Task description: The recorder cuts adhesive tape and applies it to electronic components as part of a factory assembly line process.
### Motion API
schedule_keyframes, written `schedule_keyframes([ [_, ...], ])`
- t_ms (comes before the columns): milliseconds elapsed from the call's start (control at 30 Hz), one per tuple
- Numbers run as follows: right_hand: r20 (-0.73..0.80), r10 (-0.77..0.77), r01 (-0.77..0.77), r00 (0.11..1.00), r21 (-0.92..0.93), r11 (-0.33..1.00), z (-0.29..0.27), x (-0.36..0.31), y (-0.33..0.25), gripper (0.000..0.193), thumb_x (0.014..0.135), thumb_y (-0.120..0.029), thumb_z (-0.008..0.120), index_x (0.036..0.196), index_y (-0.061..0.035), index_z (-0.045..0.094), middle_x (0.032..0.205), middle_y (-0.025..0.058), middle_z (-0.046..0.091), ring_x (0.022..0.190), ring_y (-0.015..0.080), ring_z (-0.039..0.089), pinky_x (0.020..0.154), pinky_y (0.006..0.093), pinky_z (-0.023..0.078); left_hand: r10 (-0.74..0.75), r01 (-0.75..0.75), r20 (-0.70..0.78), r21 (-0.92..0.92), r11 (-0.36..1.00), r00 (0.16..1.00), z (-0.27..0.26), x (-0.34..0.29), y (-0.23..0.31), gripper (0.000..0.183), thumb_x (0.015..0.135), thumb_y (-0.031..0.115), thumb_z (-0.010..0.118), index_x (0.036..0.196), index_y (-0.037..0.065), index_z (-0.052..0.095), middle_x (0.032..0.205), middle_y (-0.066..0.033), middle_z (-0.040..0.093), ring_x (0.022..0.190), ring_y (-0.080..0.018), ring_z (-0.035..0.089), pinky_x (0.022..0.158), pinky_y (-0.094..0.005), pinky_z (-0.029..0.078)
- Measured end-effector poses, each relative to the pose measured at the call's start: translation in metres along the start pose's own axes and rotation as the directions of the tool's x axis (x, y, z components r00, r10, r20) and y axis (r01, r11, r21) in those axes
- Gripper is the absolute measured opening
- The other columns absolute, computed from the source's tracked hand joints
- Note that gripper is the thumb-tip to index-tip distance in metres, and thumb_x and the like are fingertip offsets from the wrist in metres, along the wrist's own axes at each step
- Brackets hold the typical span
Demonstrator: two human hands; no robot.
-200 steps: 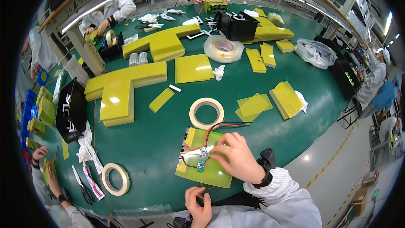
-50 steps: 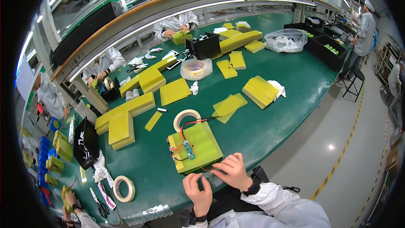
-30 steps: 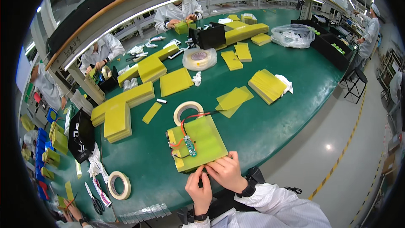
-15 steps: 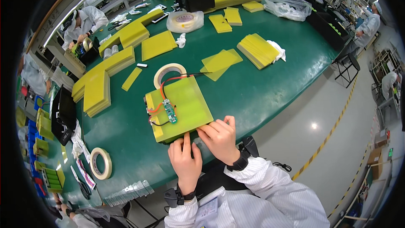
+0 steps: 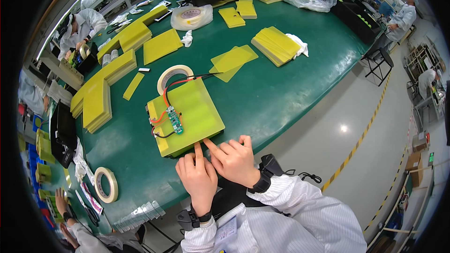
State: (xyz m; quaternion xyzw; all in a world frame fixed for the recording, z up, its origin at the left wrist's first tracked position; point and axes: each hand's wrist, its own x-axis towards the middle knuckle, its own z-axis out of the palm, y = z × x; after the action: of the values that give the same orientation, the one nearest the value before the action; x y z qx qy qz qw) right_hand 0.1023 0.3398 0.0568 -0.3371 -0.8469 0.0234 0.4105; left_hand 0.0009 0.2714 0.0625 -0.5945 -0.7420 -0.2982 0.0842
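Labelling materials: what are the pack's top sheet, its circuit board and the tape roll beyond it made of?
Top sheet: plastic or fibreglass, perhaps; smooth, translucent, faint bands showing.
Circuit board: likely laminate, green, small components; finish unclear.
Tape roll: probably paper; matte, cream.

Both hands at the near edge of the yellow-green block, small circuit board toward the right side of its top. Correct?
One error: the small circuit board sits toward the left side of the top of the yellow-green block, as the head view shows. The left hand and right hand are indeed at the near edge.
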Motion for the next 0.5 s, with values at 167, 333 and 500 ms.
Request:
schedule_keyframes([
  [167,0.04,0.012,-0.011,0.999,-0.023,1.0,-0.004,0.003,0.0,0.039,0.072,-0.018,0.064,0.112,-0.0144,0.065,0.057,-0.0021,0.043,0.053,0.0154,0.042,0.063,0.0354,0.028,0.016,-0.016,-0.042,-0.015,1.0,0.999,0.003,0.001,0.0,0.045,0.077,0.004,0.055,0.122,-0.001,0.054,0.084,-0.0118,0.049,0.083,-0.0294,0.048,0.077,-0.0401,0.037],
  [333,0.065,0.016,-0.015,0.998,-0.016,1.0,-0.002,0.006,-0.001,0.04,0.073,-0.019,0.064,0.113,-0.0146,0.065,0.059,-0.0012,0.045,0.055,0.017,0.044,0.064,0.0362,0.03,-0.027,0.026,-0.042,-0.033,0.999,0.999,-0.002,0.002,0.001,0.044,0.077,0.004,0.057,0.12,-0.001,0.055,0.083,-0.0104,0.05,0.081,-0.029,0.049,0.076,-0.04,0.038],
  [500,0.122,0.009,-0.007,0.992,-0.017,1.0,-0.005,0.008,0.004,0.038,0.074,-0.018,0.064,0.111,-0.0107,0.064,0.063,0.0022,0.052,0.06,0.0187,0.05,0.066,0.0372,0.031,0.007,-0.008,-0.066,-0.006,1.0,0.998,0.004,0.006,0.0,0.049,0.071,0.009,0.061,0.119,0.002,0.057,0.08,-0.0098,0.05,0.078,-0.0279,0.05,0.074,-0.0397,0.039],
])
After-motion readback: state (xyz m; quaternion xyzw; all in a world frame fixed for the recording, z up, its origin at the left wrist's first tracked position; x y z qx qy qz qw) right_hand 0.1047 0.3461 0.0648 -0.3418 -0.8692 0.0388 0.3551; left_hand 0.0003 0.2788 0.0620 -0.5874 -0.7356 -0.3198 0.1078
